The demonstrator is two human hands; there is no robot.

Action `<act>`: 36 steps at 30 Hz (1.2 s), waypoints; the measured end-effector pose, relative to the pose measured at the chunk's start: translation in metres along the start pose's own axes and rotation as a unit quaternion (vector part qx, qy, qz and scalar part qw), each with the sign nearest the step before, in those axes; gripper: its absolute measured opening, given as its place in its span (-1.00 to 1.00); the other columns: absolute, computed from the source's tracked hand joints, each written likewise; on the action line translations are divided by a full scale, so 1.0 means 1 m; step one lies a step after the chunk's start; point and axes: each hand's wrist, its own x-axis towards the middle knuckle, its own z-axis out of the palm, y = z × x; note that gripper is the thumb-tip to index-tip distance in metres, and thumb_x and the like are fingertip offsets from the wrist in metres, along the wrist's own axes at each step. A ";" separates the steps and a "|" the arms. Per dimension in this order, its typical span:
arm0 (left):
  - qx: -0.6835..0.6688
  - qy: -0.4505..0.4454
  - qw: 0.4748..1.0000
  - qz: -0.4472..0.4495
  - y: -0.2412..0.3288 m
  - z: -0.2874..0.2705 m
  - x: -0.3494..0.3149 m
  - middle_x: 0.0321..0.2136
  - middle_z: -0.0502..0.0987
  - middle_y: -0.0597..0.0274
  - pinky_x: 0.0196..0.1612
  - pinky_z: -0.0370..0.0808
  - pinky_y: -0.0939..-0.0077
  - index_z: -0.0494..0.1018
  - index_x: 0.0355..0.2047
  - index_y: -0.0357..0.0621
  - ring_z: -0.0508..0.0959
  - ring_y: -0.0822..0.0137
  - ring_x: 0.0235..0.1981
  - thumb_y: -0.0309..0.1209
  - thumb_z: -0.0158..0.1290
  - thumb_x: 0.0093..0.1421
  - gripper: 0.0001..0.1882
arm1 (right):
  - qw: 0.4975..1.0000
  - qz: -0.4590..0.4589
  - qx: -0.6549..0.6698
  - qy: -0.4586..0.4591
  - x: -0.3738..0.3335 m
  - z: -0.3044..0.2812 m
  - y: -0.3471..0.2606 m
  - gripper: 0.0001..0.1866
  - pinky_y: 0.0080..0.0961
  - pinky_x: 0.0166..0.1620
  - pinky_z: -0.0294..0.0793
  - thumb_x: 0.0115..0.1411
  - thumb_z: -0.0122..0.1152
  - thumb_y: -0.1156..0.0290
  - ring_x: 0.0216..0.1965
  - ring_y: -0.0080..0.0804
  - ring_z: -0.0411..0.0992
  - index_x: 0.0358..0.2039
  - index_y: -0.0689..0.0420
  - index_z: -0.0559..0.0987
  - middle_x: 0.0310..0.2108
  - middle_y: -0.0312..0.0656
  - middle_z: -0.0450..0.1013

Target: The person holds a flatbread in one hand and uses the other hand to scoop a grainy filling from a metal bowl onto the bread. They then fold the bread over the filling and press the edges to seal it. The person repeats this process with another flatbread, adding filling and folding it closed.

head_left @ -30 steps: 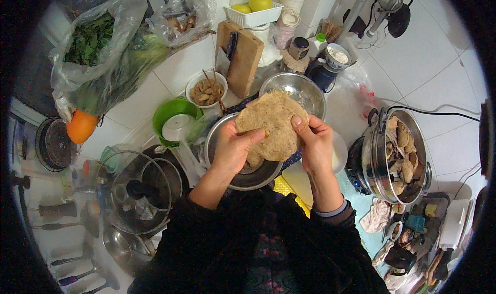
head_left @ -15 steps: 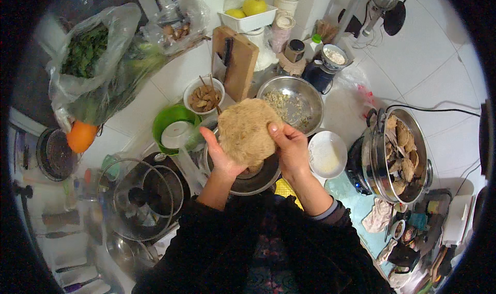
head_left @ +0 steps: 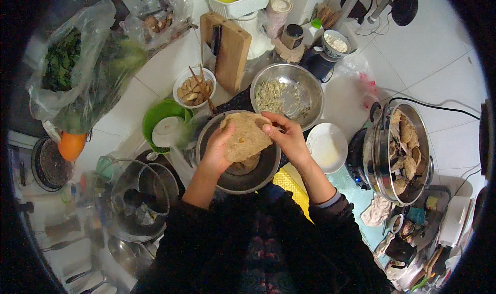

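A flat, uneven piece of brown dough [head_left: 246,139] is held up between my two hands. My left hand [head_left: 215,152] cups its left edge with the thumb along it. At the dough's upper right edge, my right hand [head_left: 289,141] pinches with thumb and fingers. Under the dough is a dark-sided metal bowl [head_left: 226,182], and more dough [head_left: 247,166] shows inside it, partly covered by the held piece. Just behind stands a steel basin [head_left: 295,72] with pale chopped bits [head_left: 269,95]. Right of my right hand sits a white bowl [head_left: 327,148] with whitish contents.
A steamer pot [head_left: 373,157] with brown pieces stands at right, its cord running across the tiles. Left are a green basin [head_left: 150,121] and a white bowl of brown chunks [head_left: 195,91] with chopsticks. Behind is a wooden board [head_left: 232,51]; glass lids [head_left: 116,203] lie lower left.
Both hands have lowered the dough closer to the bowl, and it now looks tilted and foreshortened. My left palm has turned from flat beneath the dough to gripping its side. The view has shifted slightly.
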 end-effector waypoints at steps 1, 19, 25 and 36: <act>0.058 0.015 0.998 0.009 0.000 0.002 0.000 -0.14 0.42 0.15 -0.09 0.41 0.39 0.27 -0.03 -0.25 0.46 0.31 -0.15 -0.32 -0.07 0.19 -0.62 | 0.999 0.010 -0.039 0.003 0.003 0.001 -0.001 -0.69 -0.69 -0.32 0.32 0.09 0.18 0.36 -0.38 -0.62 0.33 -0.20 0.27 0.50 -0.40 -0.31 0.42; 0.337 -0.013 0.941 -0.010 0.021 0.012 0.002 -0.36 0.50 0.33 -0.25 0.40 0.60 0.44 -0.23 -0.28 0.46 0.52 -0.36 -0.40 0.05 0.11 -0.76 | 0.997 0.010 -0.066 -0.042 0.016 0.006 -0.012 -0.81 -0.58 -0.25 0.38 -0.03 0.26 0.50 -0.36 -0.46 0.42 -0.36 0.26 0.57 -0.39 -0.15 0.49; 0.338 -0.054 0.937 -0.066 0.030 0.009 0.005 -0.35 0.49 0.35 -0.25 0.39 0.61 0.43 -0.22 -0.26 0.44 0.54 -0.35 -0.41 0.06 0.10 -0.75 | 0.996 -0.034 -0.048 -0.062 0.015 0.002 -0.013 -0.78 -0.61 -0.26 0.37 -0.01 0.24 0.48 -0.35 -0.52 0.41 -0.29 0.23 0.57 -0.38 -0.15 0.48; 0.414 -0.097 0.898 -0.115 0.033 0.009 0.012 -0.33 0.47 0.36 -0.25 0.38 0.61 0.40 -0.18 -0.27 0.43 0.55 -0.32 -0.38 0.03 0.12 -0.72 | 0.994 0.006 -0.044 -0.096 0.013 0.004 -0.011 -0.78 -0.67 -0.32 0.30 0.03 0.24 0.41 -0.42 -0.61 0.32 -0.35 0.28 0.56 -0.49 -0.29 0.42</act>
